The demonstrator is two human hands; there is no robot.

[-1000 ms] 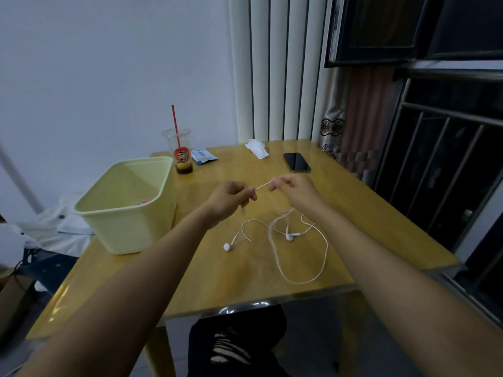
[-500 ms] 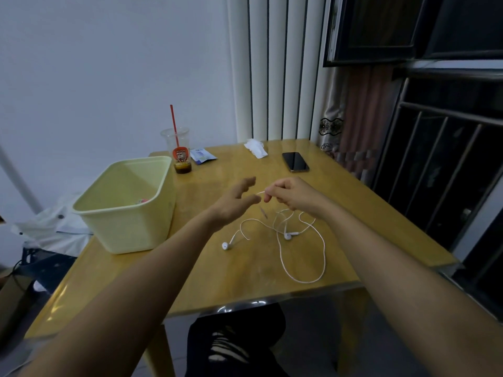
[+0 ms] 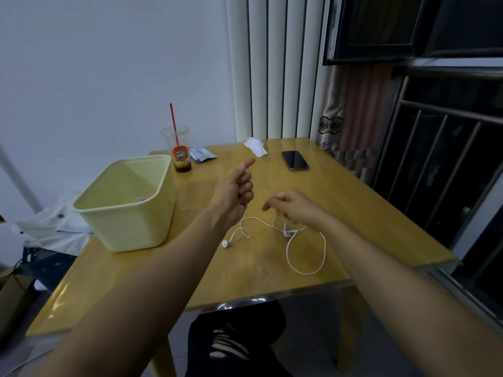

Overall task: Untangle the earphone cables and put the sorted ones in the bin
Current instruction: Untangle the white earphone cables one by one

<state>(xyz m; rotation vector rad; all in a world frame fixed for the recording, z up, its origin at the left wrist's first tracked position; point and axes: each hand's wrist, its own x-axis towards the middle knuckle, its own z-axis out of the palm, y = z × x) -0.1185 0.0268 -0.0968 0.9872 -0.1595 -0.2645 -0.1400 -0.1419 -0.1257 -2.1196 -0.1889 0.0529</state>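
Earphone cable (image 3: 304,273) pinched in left grip (image 3: 234,189); right grip (image 3: 296,206) unclear; bin (image 3: 128,229) holds pink item (image 3: 143,198).

Brightness: a dim, cool-toned indoor scene was recorded.
Window (image 3: 449,159): it was left black.
Shadows: only faint, soft ones were cast beside the bin (image 3: 128,210).
Glare: bright glints were caught along the near edge of the counter (image 3: 245,268).
Blur: the fingers of the right hand (image 3: 295,208) were softened by motion.
Distortion: the blinds (image 3: 272,66) and forearms were bowed and stretched towards the edges.
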